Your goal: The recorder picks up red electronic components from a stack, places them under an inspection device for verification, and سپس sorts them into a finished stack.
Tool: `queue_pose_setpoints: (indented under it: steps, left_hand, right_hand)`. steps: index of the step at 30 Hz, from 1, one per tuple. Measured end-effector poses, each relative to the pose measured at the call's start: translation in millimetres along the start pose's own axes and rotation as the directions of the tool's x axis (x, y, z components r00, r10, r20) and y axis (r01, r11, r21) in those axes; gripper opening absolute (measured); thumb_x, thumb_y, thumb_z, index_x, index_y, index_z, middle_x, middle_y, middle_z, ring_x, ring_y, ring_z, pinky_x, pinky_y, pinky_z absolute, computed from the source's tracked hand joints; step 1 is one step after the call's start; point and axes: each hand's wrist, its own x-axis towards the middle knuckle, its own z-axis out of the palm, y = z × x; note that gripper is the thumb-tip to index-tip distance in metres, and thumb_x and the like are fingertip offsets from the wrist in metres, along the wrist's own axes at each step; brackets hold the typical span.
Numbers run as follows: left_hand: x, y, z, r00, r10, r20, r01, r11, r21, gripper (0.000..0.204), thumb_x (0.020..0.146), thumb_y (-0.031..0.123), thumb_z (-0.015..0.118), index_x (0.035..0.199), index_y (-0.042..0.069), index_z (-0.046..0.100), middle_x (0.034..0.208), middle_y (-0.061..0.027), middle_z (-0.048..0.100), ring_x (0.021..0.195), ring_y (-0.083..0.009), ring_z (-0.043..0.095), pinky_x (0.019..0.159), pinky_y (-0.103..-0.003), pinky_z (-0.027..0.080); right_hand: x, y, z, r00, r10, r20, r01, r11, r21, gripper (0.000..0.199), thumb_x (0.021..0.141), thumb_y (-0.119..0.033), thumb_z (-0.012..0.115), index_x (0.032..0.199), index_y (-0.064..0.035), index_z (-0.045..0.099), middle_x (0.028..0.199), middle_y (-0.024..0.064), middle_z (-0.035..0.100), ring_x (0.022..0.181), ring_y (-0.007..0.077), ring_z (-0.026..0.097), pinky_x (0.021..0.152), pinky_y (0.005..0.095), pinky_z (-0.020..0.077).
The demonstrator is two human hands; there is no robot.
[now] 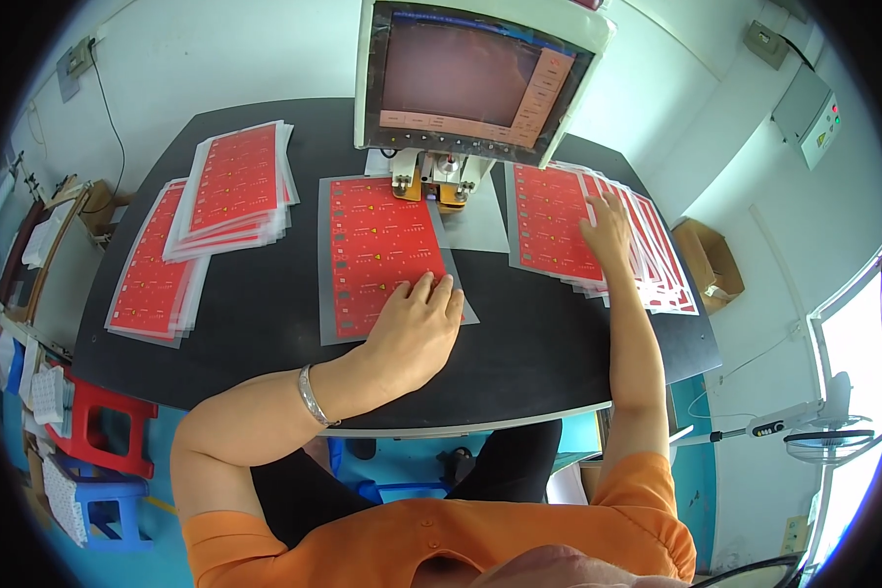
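Nearest the camera, the person's orange-sleeved arms come up from the lower edge, the left one wearing a thin silver bangle (311,394) at the wrist. The left hand (416,328) lies palm down on the black, rounded worktable (265,323), its fingers held together and pressed flat on the lower right corner of a red printed sheet on a grey backing (377,250), which lies at the middle of the table, directly in front of the person. The upper end of that sheet reaches under the small metal and brass-coloured press head (433,179) of the machine behind it. Further right, the right hand (610,233) rests flat, fingers slightly spread, on top of a fanned stack of similar red sheets (559,230) that sits on the right part of the table; it grips nothing. On the left part of the table lie two more piles of the same red sheets: a flat pile near the left edge (152,269) and, overlapping its upper end, a thicker pile (237,186) farther back. At the far edge rises the machine's white-cased screen (470,78), tilted toward the person. Below the table on the left stand a red plastic stool (103,426) and a blue plastic stool (93,500), and a brown cardboard box (708,260) sits on the floor off the table's right side.
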Motion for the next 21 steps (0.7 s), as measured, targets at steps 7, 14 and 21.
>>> queue_pose_setpoints:
  steps: [7, 14, 21]
  left_hand:
    - [4, -3, 0, 1.0, 0.015, 0.017, -0.014, 0.999, -0.034, 0.039, 0.093, 0.011, 0.055, 0.127, -0.007, 0.059, 0.134, -0.0247, 0.057, 0.125, -0.039, 0.056, 0.104, -0.046, 0.047]
    - [3, -5, -4, 0.999, 0.019, 0.036, -0.018, 0.999, -0.048, 0.037, 0.093, 0.01, 0.056, 0.126, -0.007, 0.06, 0.133, -0.0233, 0.058, 0.124, -0.037, 0.057, 0.101, -0.043, 0.05]
    - [1, -9, -7, 0.999, 0.048, 0.013, -0.047, 0.999, -0.027, 0.036, 0.092, 0.01, 0.059, 0.123, -0.007, 0.061, 0.131, -0.0222, 0.06, 0.12, -0.0356, 0.06, 0.098, -0.042, 0.051]
  right_hand:
    - [-14, -74, 22, 0.966, -0.244, 0.086, 0.24, 0.969, 0.055, 0.046, 0.097, -0.035, 0.058, 0.135, -0.0103, 0.057, 0.141, 0.0186, 0.053, 0.134, 0.0357, 0.046, 0.11, 0.0477, 0.0366]
    - [-11, -37, 8, 0.918, -0.238, 0.318, 0.209, 0.97, 0.122, 0.053, 0.099, -0.046, 0.049, 0.137, -0.0103, 0.056, 0.145, 0.0119, 0.052, 0.138, 0.0292, 0.044, 0.11, 0.0489, 0.0338]
    - [-10, -37, 8, 0.917, -0.241, 0.319, 0.208, 0.969, 0.132, 0.053, 0.099, -0.046, 0.05, 0.137, -0.0097, 0.056, 0.145, 0.0127, 0.052, 0.137, 0.0299, 0.045, 0.111, 0.0495, 0.0332]
